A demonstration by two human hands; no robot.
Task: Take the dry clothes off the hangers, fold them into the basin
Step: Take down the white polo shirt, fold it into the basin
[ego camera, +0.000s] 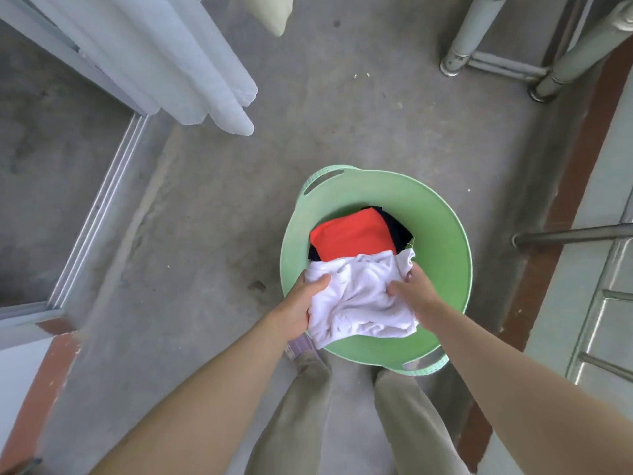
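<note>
A round green basin (442, 241) with two handles stands on the concrete floor in front of my feet. Inside it lies a folded red garment (352, 236) on top of a dark garment (399, 228). Over the basin's near half I hold a folded white garment (363, 299) with both hands. My left hand (301, 308) grips its left edge, thumb on top. My right hand (411, 289) grips its right edge, fingers curled into the cloth. The white garment covers the near part of the red one.
White cloth (191, 73) hangs down at the upper left beside a sliding door track (99, 214). A pale garment (274, 12) hangs at the top centre. Metal rack legs (479, 39) stand at the upper right and a metal bar (575, 234) juts in from the right.
</note>
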